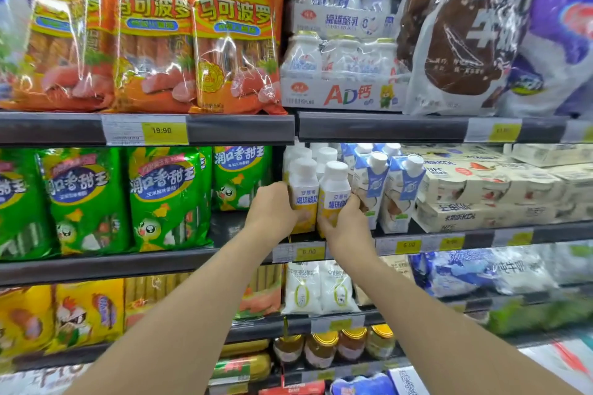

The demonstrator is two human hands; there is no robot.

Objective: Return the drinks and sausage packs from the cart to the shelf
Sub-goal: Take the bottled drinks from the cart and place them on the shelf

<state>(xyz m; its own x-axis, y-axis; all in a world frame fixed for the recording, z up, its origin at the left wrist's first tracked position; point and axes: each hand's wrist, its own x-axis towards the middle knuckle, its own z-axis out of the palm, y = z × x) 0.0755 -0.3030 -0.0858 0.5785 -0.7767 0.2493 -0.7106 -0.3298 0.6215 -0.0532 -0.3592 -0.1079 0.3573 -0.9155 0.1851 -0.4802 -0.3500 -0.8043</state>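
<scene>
Two white drink bottles with yellow labels stand side by side at the front of the middle shelf (244, 261). My left hand (272, 210) grips the left bottle (303, 189) from its left side. My right hand (345, 223) grips the right bottle (334, 189) low on its front and right side. More of the same bottles stand behind them. Orange sausage packs (236, 32) fill the top shelf at left, and green sausage packs (163, 199) stand on the middle shelf left of my hands. The cart is out of view.
Blue and white drink cartons (399, 192) stand right of the bottles, touching my right hand's side. Boxed drink multipacks (481, 189) lie further right. White bottle packs (343, 74) and milk bags (465, 32) sit above. Pouches, jars and yellow packs fill the lower shelves.
</scene>
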